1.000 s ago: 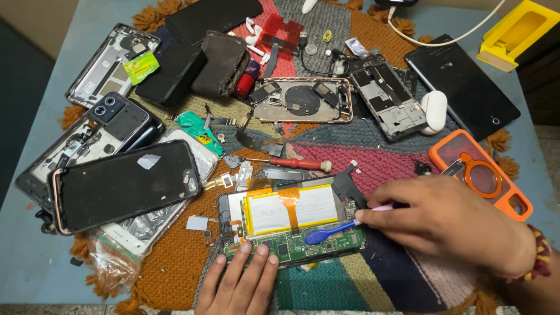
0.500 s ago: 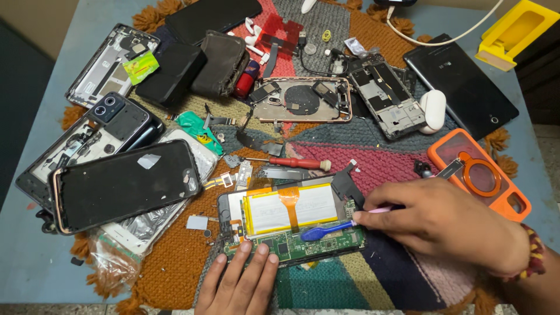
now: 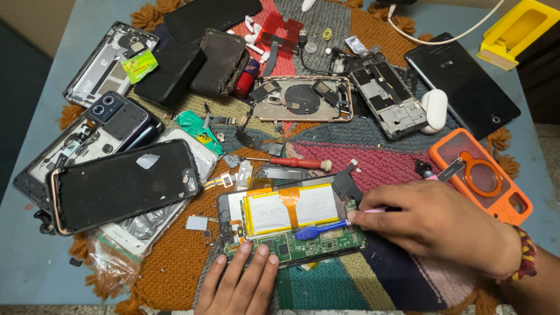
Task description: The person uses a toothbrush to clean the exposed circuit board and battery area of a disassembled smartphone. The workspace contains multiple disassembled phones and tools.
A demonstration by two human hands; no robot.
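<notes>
An opened phone (image 3: pixel 291 224) lies on the woven mat, showing a white battery with an orange strip and a green circuit board. My left hand (image 3: pixel 239 283) rests flat at its near edge, fingertips on the board's lower left. My right hand (image 3: pixel 434 224) grips a blue pry tool (image 3: pixel 321 231) whose tip lies on the board just below the battery. A red-handled screwdriver (image 3: pixel 294 163) lies just beyond the phone.
A black phone screen (image 3: pixel 122 184) sits to the left on other phone frames. An orange case (image 3: pixel 481 175) lies right. A rose-gold phone back (image 3: pixel 303 99), a dismantled frame (image 3: pixel 388 96), a dark tablet (image 3: pixel 461 81), pouches and a yellow stand (image 3: pixel 519 29) fill the far side.
My right hand with the blue tool has shifted very slightly along the board. My left hand has stayed in place.
</notes>
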